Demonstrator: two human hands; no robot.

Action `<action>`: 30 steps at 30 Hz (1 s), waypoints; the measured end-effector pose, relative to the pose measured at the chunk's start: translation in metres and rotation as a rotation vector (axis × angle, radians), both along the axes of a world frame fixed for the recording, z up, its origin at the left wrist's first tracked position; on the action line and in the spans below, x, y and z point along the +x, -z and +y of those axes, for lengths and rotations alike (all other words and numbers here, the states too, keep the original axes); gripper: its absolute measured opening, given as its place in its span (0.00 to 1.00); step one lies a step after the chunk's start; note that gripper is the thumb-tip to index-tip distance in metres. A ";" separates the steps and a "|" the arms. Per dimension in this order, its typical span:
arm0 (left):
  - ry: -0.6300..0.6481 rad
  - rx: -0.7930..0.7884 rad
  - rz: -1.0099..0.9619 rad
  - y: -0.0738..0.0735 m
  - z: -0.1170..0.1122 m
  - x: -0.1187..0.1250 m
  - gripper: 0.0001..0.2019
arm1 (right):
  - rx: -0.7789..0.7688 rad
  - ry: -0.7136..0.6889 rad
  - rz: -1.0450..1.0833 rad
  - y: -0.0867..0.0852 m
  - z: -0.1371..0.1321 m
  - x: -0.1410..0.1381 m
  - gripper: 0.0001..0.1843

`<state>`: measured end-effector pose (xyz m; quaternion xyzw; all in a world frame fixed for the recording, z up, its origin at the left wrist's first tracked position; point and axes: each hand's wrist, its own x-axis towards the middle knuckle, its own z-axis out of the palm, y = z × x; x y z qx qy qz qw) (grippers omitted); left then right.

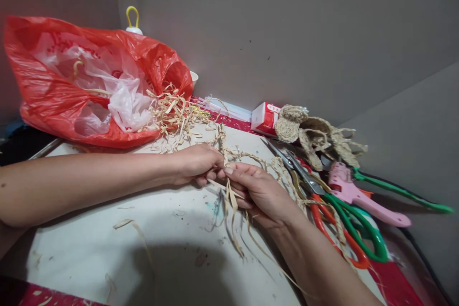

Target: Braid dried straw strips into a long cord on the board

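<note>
My left hand point(202, 163) and my right hand point(256, 189) meet over the white board point(168, 239), both with fingers closed on a braid of pale straw-like strands point(221, 141). The plaited part rises beyond my fingers, while loose flat ends point(231, 210) hang below them. A long thin strand trails toward me under my right forearm. More braided cord point(287, 177) curves behind my right hand and runs down to the right. The exact grip of the left fingertips is partly hidden.
A red plastic bag point(46, 100) spills loose straw strands point(172, 110) at the back left. On the right lie scissors with orange handles point(322, 220), scissors with green handles point(380, 244), a pink glue gun point(358, 196), woven straw pieces point(311, 129) and a red-and-white box point(263, 117). Grey walls stand behind.
</note>
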<state>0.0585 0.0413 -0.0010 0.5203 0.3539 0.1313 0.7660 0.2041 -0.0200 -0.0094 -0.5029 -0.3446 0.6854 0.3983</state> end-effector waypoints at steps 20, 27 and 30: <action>0.119 -0.005 0.020 0.000 0.012 -0.005 0.07 | 0.041 -0.097 -0.194 -0.007 0.003 0.013 0.16; 0.101 0.006 0.065 0.001 0.008 -0.004 0.06 | 0.276 -0.191 -0.467 -0.007 0.000 0.011 0.13; 0.062 0.166 0.119 0.003 0.003 -0.002 0.08 | 0.367 -0.215 -0.703 -0.010 -0.003 0.009 0.14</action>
